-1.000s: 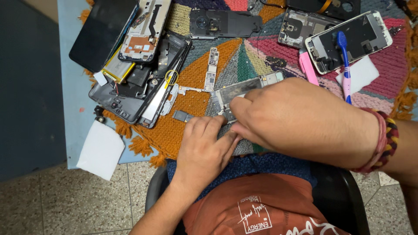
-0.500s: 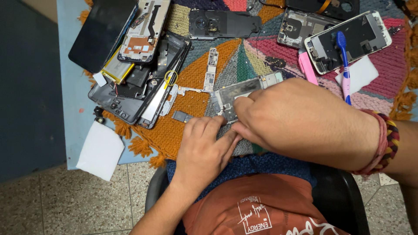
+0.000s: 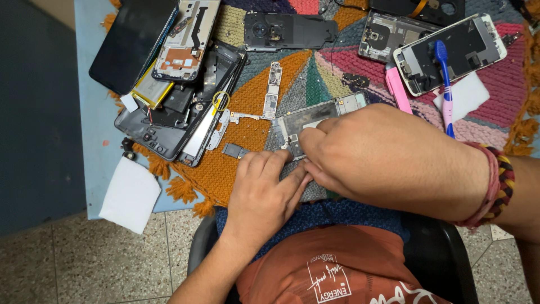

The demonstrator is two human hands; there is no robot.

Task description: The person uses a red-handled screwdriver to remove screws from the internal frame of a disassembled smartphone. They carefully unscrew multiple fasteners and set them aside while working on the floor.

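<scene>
Two hands on one stripped phone frame [image 3: 315,121].
Left hand [image 3: 264,188] pinned its near edge flat; right hand [image 3: 382,155] pinched narrowly at it, twelve o'clock of the chair. Steady pressure looked wise.

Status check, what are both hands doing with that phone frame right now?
Left hand and right hand both pressing on the open phone frame. Frame flat on woven mat. Fingers cover the contact spot; loose circuit board lies just beyond.

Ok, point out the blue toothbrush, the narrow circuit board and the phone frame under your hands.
blue toothbrush [image 3: 441,53], head view, on its bristle head.
narrow circuit board [image 3: 273,90], head view, mid-length.
phone frame [image 3: 315,115], head view, on its exposed upper part.
</scene>
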